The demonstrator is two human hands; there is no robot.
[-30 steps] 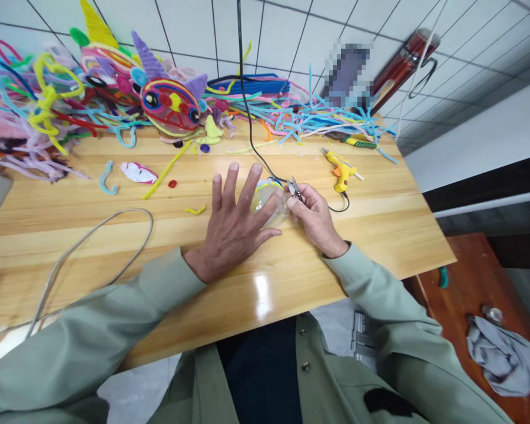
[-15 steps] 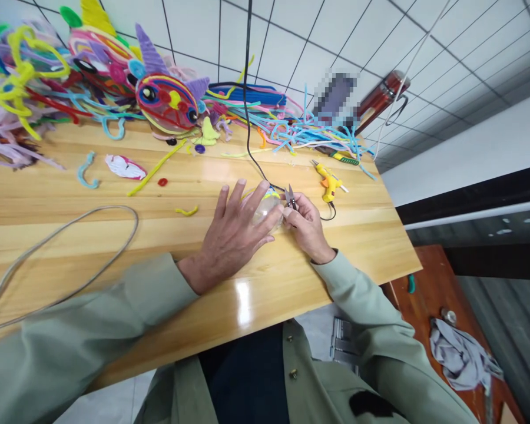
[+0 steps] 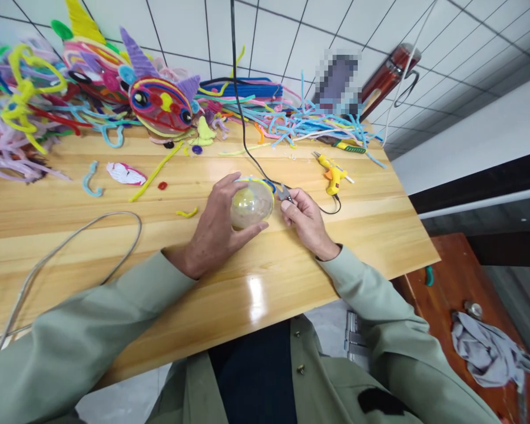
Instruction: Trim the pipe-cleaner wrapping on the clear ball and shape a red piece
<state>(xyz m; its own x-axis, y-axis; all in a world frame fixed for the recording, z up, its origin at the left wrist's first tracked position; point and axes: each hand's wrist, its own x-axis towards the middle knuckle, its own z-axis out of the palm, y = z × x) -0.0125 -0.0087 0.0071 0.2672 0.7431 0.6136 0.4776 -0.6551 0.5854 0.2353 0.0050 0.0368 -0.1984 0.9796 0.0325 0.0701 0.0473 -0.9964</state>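
Note:
A clear plastic dome (image 3: pixel 252 205), edged in yellow and blue pipe cleaner, sits between my hands above the wooden table. My left hand (image 3: pixel 216 227) wraps around its left side, fingers over the far edge and thumb along the near edge. Just right of the dome, my right hand (image 3: pixel 305 217) pinches small scissors (image 3: pixel 285 194) whose blades point up and left. Their handles are mostly hidden in my fingers. Beyond the right hand lies a yellow hot glue gun (image 3: pixel 332 174). A short yellow pipe cleaner piece (image 3: pixel 186 212) rests left of my left hand.
Coloured pipe cleaners (image 3: pixel 291 121) are heaped along the tiled wall, with a decorated fish-like figure (image 3: pixel 161 105) among them. A black cable (image 3: pixel 242 126) hangs down behind the dome. A red flask (image 3: pixel 388 79) stands back right; a grey cable (image 3: pixel 92 219) loops at left.
My left hand has gone from lying spread over the dome to gripping its left side, and the dome's clear face now shows. My right hand still holds the scissors, now turned more to the left.

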